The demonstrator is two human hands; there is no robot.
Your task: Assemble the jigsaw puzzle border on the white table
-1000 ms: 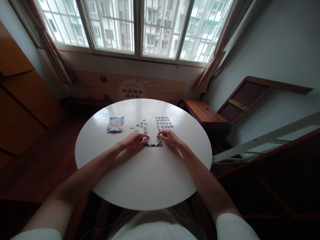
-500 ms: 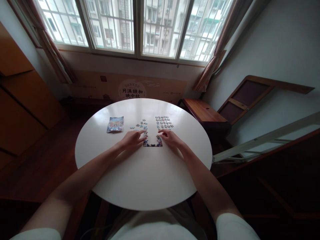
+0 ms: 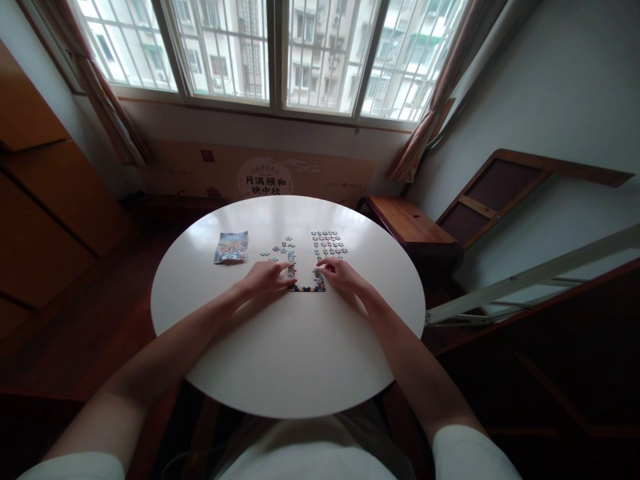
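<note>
The window (image 3: 277, 53), barred and set in pale frames, spans the far side, with pleated curtains at both ends. Your table (image 3: 280, 360) is round, white, smooth and faintly glossy. A printed tan panel (image 3: 195, 167) stands beyond its far edge; a low bench (image 3: 407, 220) of varnished, reddish wood sits just beyond the far right edge.

Your hands are apart, one on each side of the puzzle. Your left hand (image 3: 267, 275) has index finger and thumb parted, both at the puzzle's left side. Your right hand (image 3: 340, 272) is bent at its right side, fingertips close together; whether they pinch a piece cannot be told.

The puzzle (image 3: 307, 289) is a U of flat, interlocked pieces at mid-table, its straight base toward you, its open end facing far. Far right of it, knobbed loose pieces (image 3: 329, 245) lie in rows. Far left, a flat, shiny, printed packet (image 3: 231, 247) rests well apart from it. A few scattered pieces (image 3: 277, 249) lie between packet and puzzle.

Edges and room: white tabletop runs from the U's base to the near rim, between your forearms, and a strip of it shows inside the U.
</note>
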